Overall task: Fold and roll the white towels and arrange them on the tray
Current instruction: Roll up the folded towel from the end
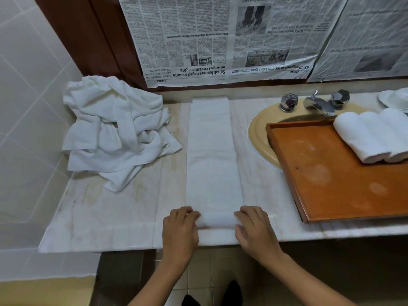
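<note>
A white towel (212,151) lies folded into a long narrow strip on the marble counter, running from the back wall to the front edge. Its near end is turned up into a small roll (217,219). My left hand (180,226) grips the roll's left end with curled fingers. My right hand (254,226) grips its right end the same way. An orange wooden tray (326,180) sits over the sink on the right. Several rolled white towels (373,135) lie side by side in its far right corner.
A heap of crumpled white towels (114,131) lies at the back left of the counter (106,217). A yellow sink (258,133) with a chrome tap (318,102) is partly under the tray. Newspaper (220,38) covers the wall behind. Tiled wall (28,107) bounds the left.
</note>
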Demonstrator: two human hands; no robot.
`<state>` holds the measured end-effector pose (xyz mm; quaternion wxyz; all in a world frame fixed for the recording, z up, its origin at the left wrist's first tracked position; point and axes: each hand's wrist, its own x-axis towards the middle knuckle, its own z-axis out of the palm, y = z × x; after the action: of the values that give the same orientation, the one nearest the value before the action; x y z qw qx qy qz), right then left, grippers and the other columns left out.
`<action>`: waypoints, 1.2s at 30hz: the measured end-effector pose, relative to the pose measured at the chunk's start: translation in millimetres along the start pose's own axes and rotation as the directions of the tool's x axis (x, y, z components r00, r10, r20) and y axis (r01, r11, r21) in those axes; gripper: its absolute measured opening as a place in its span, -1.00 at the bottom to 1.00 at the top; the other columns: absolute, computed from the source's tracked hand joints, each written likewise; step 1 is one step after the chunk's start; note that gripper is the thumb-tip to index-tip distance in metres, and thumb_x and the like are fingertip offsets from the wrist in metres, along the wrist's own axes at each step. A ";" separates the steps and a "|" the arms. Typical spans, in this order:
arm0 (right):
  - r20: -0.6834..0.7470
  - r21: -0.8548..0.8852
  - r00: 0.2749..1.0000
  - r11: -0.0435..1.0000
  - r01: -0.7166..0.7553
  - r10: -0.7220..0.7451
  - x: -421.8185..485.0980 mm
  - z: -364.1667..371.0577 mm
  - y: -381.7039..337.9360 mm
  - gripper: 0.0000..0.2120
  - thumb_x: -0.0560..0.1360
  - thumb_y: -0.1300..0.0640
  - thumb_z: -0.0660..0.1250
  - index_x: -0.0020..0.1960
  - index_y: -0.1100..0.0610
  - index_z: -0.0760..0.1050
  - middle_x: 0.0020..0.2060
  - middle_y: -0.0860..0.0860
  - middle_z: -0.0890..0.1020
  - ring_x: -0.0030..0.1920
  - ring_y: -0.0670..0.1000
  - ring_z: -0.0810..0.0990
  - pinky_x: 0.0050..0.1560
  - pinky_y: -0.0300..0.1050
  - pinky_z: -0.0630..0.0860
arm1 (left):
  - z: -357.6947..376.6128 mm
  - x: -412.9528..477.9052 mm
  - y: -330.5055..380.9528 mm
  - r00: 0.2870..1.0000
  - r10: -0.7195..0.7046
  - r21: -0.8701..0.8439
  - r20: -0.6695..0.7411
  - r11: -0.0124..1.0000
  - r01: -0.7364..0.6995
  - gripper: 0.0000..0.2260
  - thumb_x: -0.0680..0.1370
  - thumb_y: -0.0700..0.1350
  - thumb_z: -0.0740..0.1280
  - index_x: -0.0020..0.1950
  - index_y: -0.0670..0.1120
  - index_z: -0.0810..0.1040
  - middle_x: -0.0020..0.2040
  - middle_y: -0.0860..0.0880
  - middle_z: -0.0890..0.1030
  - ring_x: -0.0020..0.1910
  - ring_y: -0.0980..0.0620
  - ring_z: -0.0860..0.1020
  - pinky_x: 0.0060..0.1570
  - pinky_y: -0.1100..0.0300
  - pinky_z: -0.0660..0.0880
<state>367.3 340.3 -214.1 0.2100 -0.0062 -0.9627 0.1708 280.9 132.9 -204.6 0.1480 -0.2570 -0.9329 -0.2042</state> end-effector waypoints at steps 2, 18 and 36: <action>0.047 -0.025 0.999 1.000 0.019 -0.018 -4.3 -1.2 1.7 -0.65 0.32 0.22 0.50 0.10 0.22 0.61 0.02 0.10 0.62 0.05 0.05 0.51 0.03 -0.08 0.56 | -1.3 -4.4 -6.1 0.998 0.052 -0.005 0.022 0.999 -0.052 -0.78 0.44 -0.11 0.27 -0.03 -0.06 0.68 -0.01 0.00 0.63 -0.07 -0.06 0.56 -0.23 0.10 0.43; 0.431 0.358 0.817 0.759 -0.543 0.382 23.3 -20.0 5.6 -0.81 0.54 0.20 0.35 0.05 -0.07 0.51 0.01 -0.18 0.57 0.01 -0.15 0.54 -0.04 -0.50 0.40 | -19.8 17.4 -29.6 0.904 -0.075 -0.256 0.422 0.946 0.198 -0.69 0.55 0.12 0.25 0.20 0.03 0.59 0.08 0.10 0.62 0.08 0.08 0.53 0.05 0.28 0.37; 0.111 -0.011 0.936 0.942 -0.335 0.334 28.6 -5.4 -33.8 -0.65 0.24 0.38 0.50 -0.11 0.05 0.50 -0.10 -0.02 0.50 -0.13 -0.02 0.40 -0.24 -0.20 0.43 | -13.2 5.1 6.5 0.981 -0.121 -0.159 0.149 0.977 0.144 -0.74 0.29 -0.39 0.48 -0.17 -0.07 0.60 -0.12 -0.01 0.53 -0.23 -0.02 0.50 -0.30 0.15 0.43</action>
<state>345.4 312.7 -186.8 0.1237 -0.1596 -0.9571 0.2079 282.5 134.1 -189.1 0.0465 -0.2191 -0.9354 -0.2735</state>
